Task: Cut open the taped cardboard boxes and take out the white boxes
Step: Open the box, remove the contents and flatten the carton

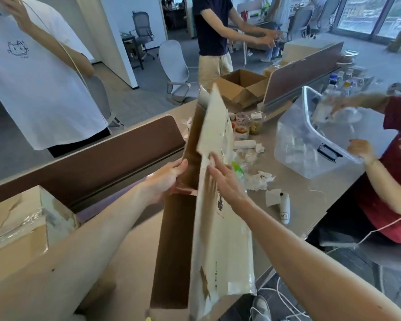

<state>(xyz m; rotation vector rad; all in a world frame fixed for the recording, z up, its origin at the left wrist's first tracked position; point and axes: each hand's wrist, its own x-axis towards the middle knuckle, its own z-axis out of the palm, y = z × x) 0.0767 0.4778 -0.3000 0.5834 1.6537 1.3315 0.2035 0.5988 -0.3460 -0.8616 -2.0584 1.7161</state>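
- Desk [294, 205] carries it all; the opened carton [176, 251] runs from its near edge away from the wearer, between the two arms.
- White box [220, 228], long and flat, leans against the carton's right side, seemingly partway out.
- Second carton [16, 230], tape uncut, sits at the near left corner.
- Left hand [169, 179] grips the opened carton's wall, fingers curled over its rim.
- Right hand [225, 181] lies on the white box, fingers straight and slightly spread.
- Step in hand looks like extraction. The next move calls for a firm hold on the white box while the left hand braces the carton.
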